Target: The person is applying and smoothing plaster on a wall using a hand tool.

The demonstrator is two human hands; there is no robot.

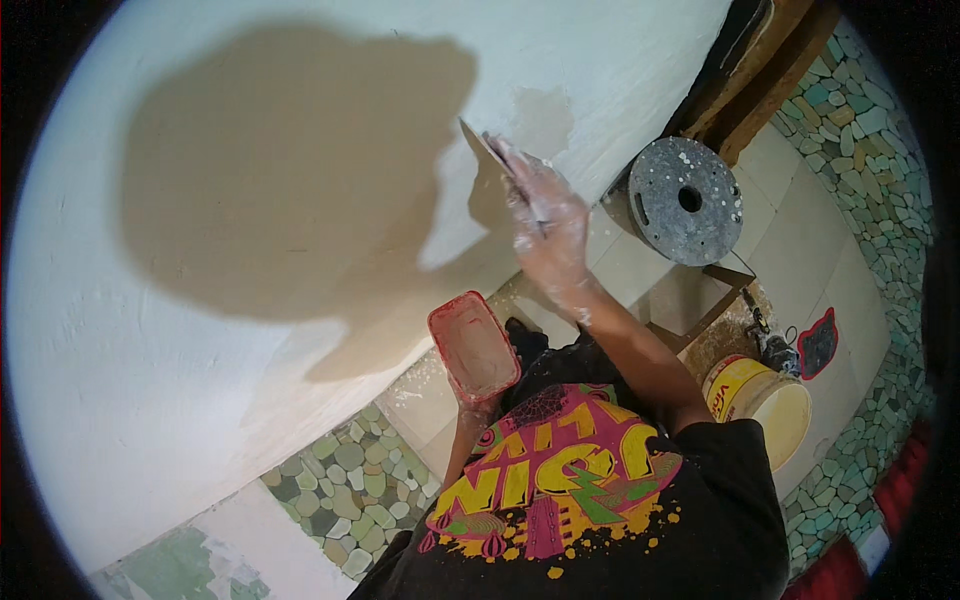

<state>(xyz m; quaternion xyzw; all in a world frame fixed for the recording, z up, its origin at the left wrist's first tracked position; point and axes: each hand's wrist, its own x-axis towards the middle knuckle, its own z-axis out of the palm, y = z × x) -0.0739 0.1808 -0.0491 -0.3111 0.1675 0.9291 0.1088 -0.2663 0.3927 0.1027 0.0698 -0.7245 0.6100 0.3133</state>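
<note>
My right hand [548, 215], smeared with white paste, is closed round a putty knife [486, 146]. The thin blade stands edge-on at the pale wall [620, 70]; whether it touches cannot be told. A darker, damp-looking patch [543, 118] marks the wall just beyond it. Low in front of my body, my left hand [478, 408] supports a red rectangular tub [474, 348] from beneath, its fingers mostly hidden. Pinkish-white paste coats the inside of the tub.
A round grey speckled disc-topped object [686, 200] stands by the wall at right. Near it are wooden posts [765, 75], an open box [700, 310], a yellow-and-white bucket [757, 405] and a dark red-edged piece [818, 345]. Pebble mosaic [350, 480] borders the tiles.
</note>
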